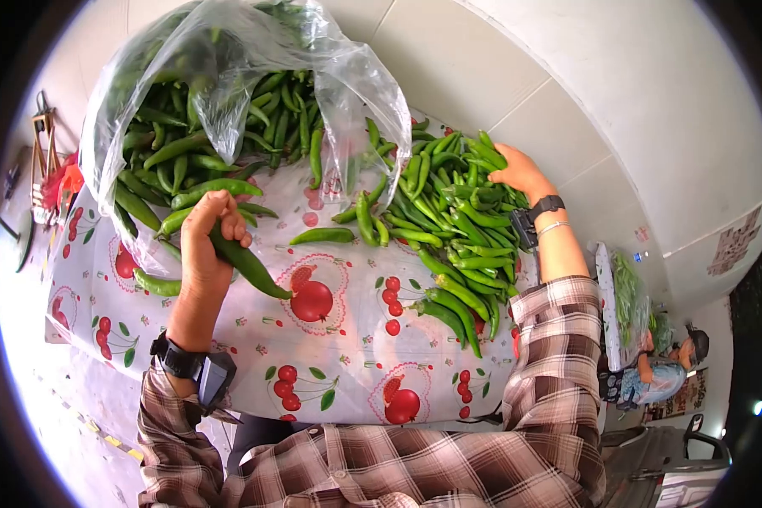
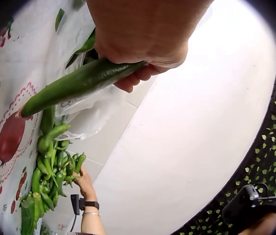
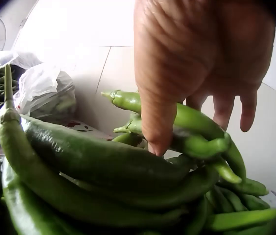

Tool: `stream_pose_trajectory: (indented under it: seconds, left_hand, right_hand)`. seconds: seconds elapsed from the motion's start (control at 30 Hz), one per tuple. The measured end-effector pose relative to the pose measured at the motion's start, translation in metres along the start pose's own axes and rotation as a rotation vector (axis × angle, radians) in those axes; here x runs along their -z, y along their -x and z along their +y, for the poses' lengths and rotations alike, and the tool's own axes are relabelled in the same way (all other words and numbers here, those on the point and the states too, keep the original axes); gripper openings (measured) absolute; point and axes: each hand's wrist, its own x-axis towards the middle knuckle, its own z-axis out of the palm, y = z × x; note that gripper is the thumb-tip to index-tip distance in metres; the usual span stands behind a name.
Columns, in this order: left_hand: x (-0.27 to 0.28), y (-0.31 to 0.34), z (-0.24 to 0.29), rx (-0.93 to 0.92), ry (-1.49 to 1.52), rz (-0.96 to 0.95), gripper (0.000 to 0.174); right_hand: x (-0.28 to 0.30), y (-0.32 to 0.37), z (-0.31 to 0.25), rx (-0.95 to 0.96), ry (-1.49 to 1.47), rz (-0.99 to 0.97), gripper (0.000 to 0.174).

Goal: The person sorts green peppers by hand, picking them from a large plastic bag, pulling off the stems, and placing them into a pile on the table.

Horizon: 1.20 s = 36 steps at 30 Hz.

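Observation:
A long dark green pepper (image 1: pixel 250 264) is gripped in my left hand (image 1: pixel 205 245), its tip pointing down toward the tablecloth; the left wrist view shows the same pepper (image 2: pixel 74 87) under the curled fingers. At the far right edge of a pile of green peppers (image 1: pixel 457 212), my right hand (image 1: pixel 523 173) touches the top ones. In the right wrist view the thumb of that hand (image 3: pixel 196 63) lies against light green peppers (image 3: pixel 192 117), with the other fingers hanging down behind them. Whether it pinches one is hard to see.
A large clear plastic bag (image 1: pixel 356 76) full of peppers lies open at the back left. Several loose peppers (image 1: pixel 322 235) lie between bag and pile on the fruit-patterned tablecloth (image 1: pixel 339 381). A tiled wall (image 1: pixel 449 59) stands behind. Another person (image 1: pixel 665 381) is at the far right.

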Motion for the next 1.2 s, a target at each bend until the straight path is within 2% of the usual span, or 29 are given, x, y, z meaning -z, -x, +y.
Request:
stream_pose_trajectory:
  seconds: [0.1,0.23,0.3,0.33,0.4,0.47,0.53,0.6,0.63,0.7,0.73,0.8,0.83,0.93,0.97,1.1,1.2]
  left_hand:
    - [0.003,0.000,-0.002,0.005,0.064,-0.035,0.018]
    - [0.003,0.001,-0.003,0.002,0.104,-0.031,0.015]
    - [0.002,0.001,-0.003,0.020,0.124,-0.002,0.016]
    - [0.003,0.000,-0.005,0.022,0.131,-0.003,0.016]
    - [0.001,0.001,-0.004,0.032,0.099,-0.006,0.017]
    - [0.000,0.002,-0.004,0.047,0.096,-0.003,0.017]
    - [0.000,0.002,-0.005,0.046,0.102,-0.003,0.017]
    - [0.002,0.000,-0.007,0.048,0.110,-0.005,0.017]
    - [0.002,0.000,-0.007,0.047,0.113,-0.001,0.017]
    - [0.002,0.001,-0.007,0.041,0.110,0.000,0.016]
    - [0.002,0.000,-0.007,0.035,0.122,-0.003,0.016]
    - [0.002,0.001,-0.006,0.033,0.136,0.002,0.016]
    - [0.001,0.001,-0.004,0.044,0.135,0.006,0.017]
    - [0.002,0.000,-0.004,0.042,0.133,0.006,0.017]
    - [0.003,-0.001,-0.004,0.041,0.122,-0.003,0.017]
    - [0.004,0.000,-0.004,0.053,0.147,0.028,0.017]
    - [0.003,0.000,-0.002,0.053,0.147,0.006,0.018]
  right_hand:
    - [0.005,0.000,0.004,0.023,0.168,0.110,0.072]
    - [0.020,-0.006,-0.035,0.135,0.260,0.174,0.062]
    - [0.031,-0.004,-0.083,0.150,-0.106,0.264,0.044]
    - [0.035,0.000,-0.111,0.170,-0.103,0.256,0.044]
    - [0.029,0.011,-0.173,0.275,-0.523,0.028,0.029]
    - [0.010,0.016,-0.221,0.384,-0.634,-0.190,0.027]
    - [-0.024,0.001,-0.247,0.519,-0.573,-0.330,0.032]
    - [-0.062,-0.022,-0.263,0.592,-0.501,-0.203,0.036]
    - [-0.074,-0.037,-0.268,0.611,-0.496,-0.204,0.036]
    - [-0.093,-0.065,-0.278,0.643,-0.167,0.109,0.043]
    - [-0.100,-0.073,-0.281,0.660,-0.170,0.110,0.043]
    - [-0.110,-0.084,-0.285,0.886,0.050,0.234,0.052]
    - [-0.110,-0.086,-0.287,0.909,0.103,0.238,0.059]
    - [-0.106,-0.084,-0.283,0.906,0.231,0.266,0.062]
    - [-0.102,-0.078,-0.285,0.871,0.245,0.215,0.065]
    - [-0.099,-0.075,-0.279,0.884,0.238,0.151,0.063]
    - [-0.101,-0.075,-0.279,0.943,0.243,0.196,0.061]
